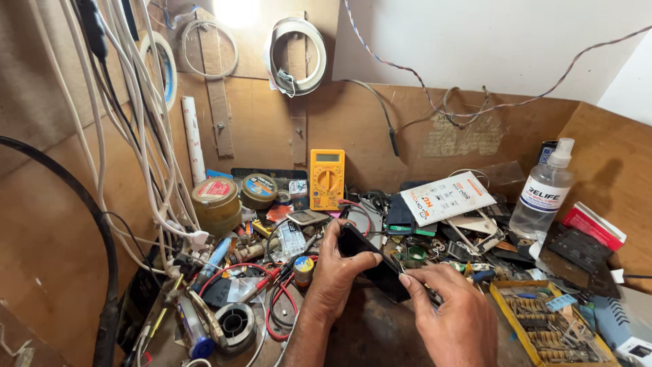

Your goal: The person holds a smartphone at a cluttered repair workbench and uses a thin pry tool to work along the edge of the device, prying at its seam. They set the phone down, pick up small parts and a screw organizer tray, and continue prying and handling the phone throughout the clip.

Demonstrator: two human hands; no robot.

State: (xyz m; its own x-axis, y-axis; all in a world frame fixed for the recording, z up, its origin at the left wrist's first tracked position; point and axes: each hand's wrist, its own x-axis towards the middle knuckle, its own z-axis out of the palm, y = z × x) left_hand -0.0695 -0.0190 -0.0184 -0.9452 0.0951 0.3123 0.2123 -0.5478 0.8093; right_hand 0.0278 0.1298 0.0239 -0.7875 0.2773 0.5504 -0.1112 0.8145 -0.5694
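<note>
Phone (370, 261), dark and slim, sits tilted above the middle of the bench (367, 333), raised off the clutter so its edge faces the person. The left hand (336, 272) has a clenched grip around the upper end, thumb lying across the face, which looks like a way to steady it. The right hand (448, 309) pinches a thin metal tool (428, 293) against the phone's lower edge; its fingers are closed on that tool, held low and close, as one would for fine work.

Containers are crowded round. A yellow tray (543, 326) at the right front holds rows of small parts and bits, too small to tell apart. Two round tins (234, 197) stand at the back left with lids on, so their contents are hidden. A clear spray bottle (543, 197) stands upright at the right, with clear liquid inside. A yellow multimeter (327, 179) leans against the back wall, its red lead (272, 299) looping forward near the left wrist. A solder spool (236, 323) lies at the left front, and white cables (136, 122) hang down the left wall.
</note>
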